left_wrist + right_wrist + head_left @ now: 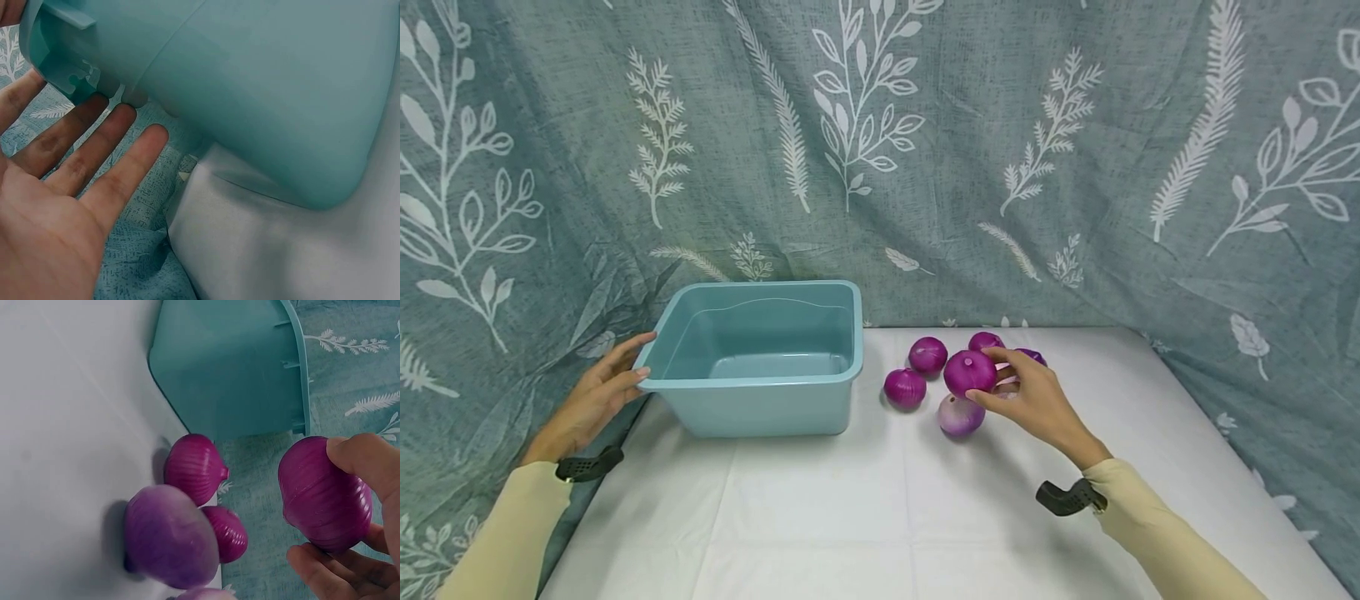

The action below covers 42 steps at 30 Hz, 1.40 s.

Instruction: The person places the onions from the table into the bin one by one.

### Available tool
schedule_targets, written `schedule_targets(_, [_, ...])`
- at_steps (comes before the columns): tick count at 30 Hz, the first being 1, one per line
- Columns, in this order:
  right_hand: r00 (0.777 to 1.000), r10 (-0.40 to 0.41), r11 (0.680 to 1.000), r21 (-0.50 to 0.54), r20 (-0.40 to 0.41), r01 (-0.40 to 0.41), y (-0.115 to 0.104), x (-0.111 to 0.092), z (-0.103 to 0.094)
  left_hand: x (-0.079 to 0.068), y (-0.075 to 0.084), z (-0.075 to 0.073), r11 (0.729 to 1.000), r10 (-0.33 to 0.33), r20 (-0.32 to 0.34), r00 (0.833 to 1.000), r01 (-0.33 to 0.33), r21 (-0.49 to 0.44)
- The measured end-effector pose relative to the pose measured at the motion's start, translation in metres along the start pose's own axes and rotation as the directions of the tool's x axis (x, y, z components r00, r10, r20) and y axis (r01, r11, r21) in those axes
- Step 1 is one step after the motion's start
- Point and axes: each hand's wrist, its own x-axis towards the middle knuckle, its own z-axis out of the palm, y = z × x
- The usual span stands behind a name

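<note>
My right hand (1033, 398) grips a red onion (970, 373) between thumb and fingers, holding it above the other onions; the right wrist view shows this onion (325, 494) up close. Beneath it is a paler purple onion (961, 417), with dark magenta onions (905, 389) beside and behind, one partly covered by the hand. On the other side, my left hand (593, 404) is at the left rim of a blue-green plastic tub (760, 408). Its fingers (125, 156) are stretched out along the tub's outer wall in the left wrist view. The tub's visible inside holds nothing.
A white cloth (820, 517) covers the table under the tub and onions. Behind and at both sides hangs a grey-green curtain (940, 233) with white leaf prints. The tub stands left of the onions, a short gap between them.
</note>
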Motion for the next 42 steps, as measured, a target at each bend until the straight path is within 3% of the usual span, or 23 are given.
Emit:
schedule_targets(11, [0.998,-0.057,0.997,0.059,0.017,0.056,-0.024,0.025,0.014,0.000,-0.002,0.000,1.000,-0.013,-0.016,1.000,0.013,0.002])
schedule_targets(24, [0.996,-0.090,0.990,0.113,0.012,0.088,-0.059,0.055,0.035,0.000,0.002,-0.001,1.000,-0.022,0.010,1.000,0.022,-0.004])
schedule_targets(42, [0.986,-0.163,0.963,0.218,0.018,0.156,-0.107,0.080,0.074,-0.001,0.002,0.000,0.999,-0.034,0.000,0.999,0.034,-0.005])
